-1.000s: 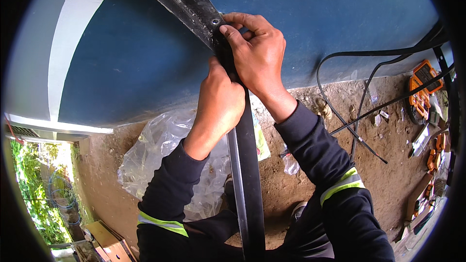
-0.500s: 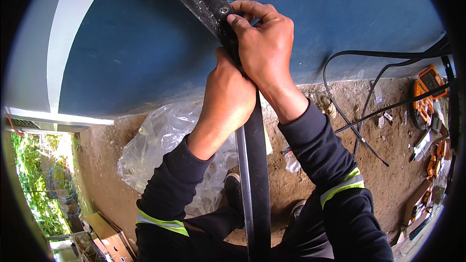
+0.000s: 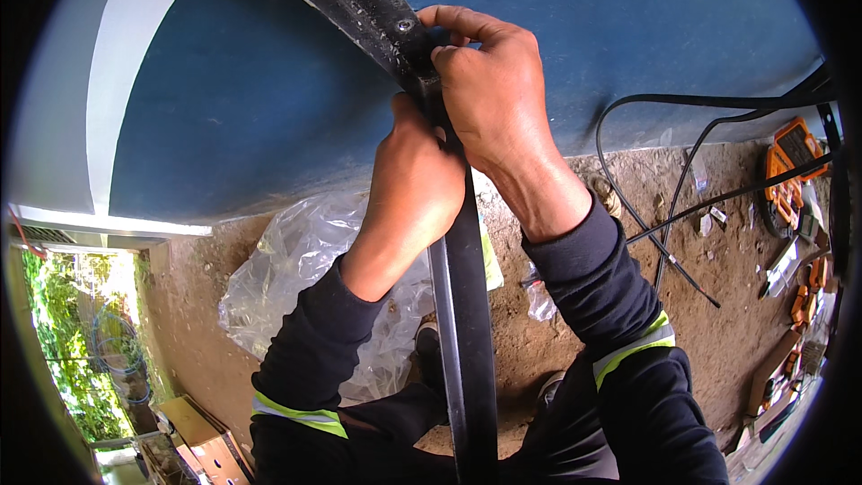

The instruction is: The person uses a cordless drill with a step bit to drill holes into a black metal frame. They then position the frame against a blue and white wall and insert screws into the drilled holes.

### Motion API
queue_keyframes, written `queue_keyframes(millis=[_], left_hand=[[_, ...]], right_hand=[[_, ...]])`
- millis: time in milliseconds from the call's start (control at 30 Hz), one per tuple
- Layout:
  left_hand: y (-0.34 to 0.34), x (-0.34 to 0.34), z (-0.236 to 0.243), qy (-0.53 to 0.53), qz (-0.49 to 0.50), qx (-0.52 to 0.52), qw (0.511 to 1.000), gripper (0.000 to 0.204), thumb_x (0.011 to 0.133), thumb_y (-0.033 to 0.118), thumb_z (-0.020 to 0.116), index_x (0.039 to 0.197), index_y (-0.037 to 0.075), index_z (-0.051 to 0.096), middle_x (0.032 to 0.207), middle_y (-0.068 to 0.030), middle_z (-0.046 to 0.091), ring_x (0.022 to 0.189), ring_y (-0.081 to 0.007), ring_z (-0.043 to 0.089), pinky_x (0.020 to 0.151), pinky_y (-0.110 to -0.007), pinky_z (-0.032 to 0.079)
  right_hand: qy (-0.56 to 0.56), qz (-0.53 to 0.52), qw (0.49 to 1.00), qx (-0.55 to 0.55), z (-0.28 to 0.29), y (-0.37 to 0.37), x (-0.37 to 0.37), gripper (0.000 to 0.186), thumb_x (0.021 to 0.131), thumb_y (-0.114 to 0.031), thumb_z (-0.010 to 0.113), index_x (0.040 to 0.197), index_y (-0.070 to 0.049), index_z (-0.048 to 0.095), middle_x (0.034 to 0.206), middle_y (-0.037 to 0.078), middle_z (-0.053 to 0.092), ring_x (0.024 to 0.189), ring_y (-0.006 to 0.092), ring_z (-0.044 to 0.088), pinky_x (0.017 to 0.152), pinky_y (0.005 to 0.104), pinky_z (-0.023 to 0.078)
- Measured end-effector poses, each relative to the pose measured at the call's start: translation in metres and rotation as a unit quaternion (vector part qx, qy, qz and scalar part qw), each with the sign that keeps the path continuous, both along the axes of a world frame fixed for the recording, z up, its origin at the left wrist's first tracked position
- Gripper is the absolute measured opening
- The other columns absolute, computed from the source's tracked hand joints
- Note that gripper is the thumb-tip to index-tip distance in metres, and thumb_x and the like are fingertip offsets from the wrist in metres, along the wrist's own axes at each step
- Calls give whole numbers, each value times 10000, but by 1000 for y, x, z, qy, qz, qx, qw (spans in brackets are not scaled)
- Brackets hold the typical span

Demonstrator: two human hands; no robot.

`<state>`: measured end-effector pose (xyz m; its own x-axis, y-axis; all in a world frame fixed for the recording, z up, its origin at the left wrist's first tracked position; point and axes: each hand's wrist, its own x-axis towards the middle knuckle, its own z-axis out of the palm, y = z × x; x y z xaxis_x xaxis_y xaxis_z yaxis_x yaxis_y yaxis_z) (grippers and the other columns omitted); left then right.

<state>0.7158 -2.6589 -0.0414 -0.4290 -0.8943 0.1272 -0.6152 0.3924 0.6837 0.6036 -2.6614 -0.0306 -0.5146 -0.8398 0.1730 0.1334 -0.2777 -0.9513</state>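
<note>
A scuffed black metal angle bar (image 3: 346, 0) slants in from the top against the blue wall. A small round bolt head (image 3: 405, 26) sits near its right edge. Below it, a second black metal bar (image 3: 473, 323) runs down between my legs; the joint is partly covered by my hands. My left hand (image 3: 417, 184) is wrapped around the bars just under the joint, its fingers hidden. Right beside the bolt, my right hand (image 3: 496, 94) is closed at the upper bar's edge, index finger reaching behind it and thumb bent in. Whatever lies between those fingertips is hidden.
Blue wall (image 3: 611, 27) stands ahead, above a dirt floor (image 3: 530, 377). Clear plastic sheeting (image 3: 296, 260) lies left. Black cables (image 3: 628, 207) loop on the right, near an orange tool case (image 3: 790, 171) and scattered tools. A cardboard box (image 3: 202, 440) sits lower left.
The upper bar and bolt have shifted slightly left in view. My right thumb has come off the bolt's side and curled in at the bar's edge. My left hand keeps its grip.
</note>
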Motion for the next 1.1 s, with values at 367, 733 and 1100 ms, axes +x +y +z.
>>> queue_keyframes(millis=[367,733,1100], left_hand=[[20,2,-14,-63,36,-10,997,315,973,11,493,1265,-42,385,1011,-391,649,1000,-581,610,810,-614,471],[45,40,-18,69,7,37,997,547,1030,74,531,1504,-61,291,1228,-325,546,1164,-451,544,946,-494,450],[82,52,-47,-147,-6,-123,981,460,1027,99,527,1406,-124,390,947,-385,657,948,-556,647,788,-581,503]], right_hand=[[-237,92,967,23,9,7,0,287,887,-1,613,1134,46,752,952,93,722,736,122,555,690,272,462],[225,-156,932,-239,17,35,2,366,860,-186,724,1179,-11,687,952,159,689,747,295,638,708,389,525],[125,150,945,-264,20,42,-1,308,971,-243,720,1092,39,694,989,164,721,879,281,723,787,392,567]])
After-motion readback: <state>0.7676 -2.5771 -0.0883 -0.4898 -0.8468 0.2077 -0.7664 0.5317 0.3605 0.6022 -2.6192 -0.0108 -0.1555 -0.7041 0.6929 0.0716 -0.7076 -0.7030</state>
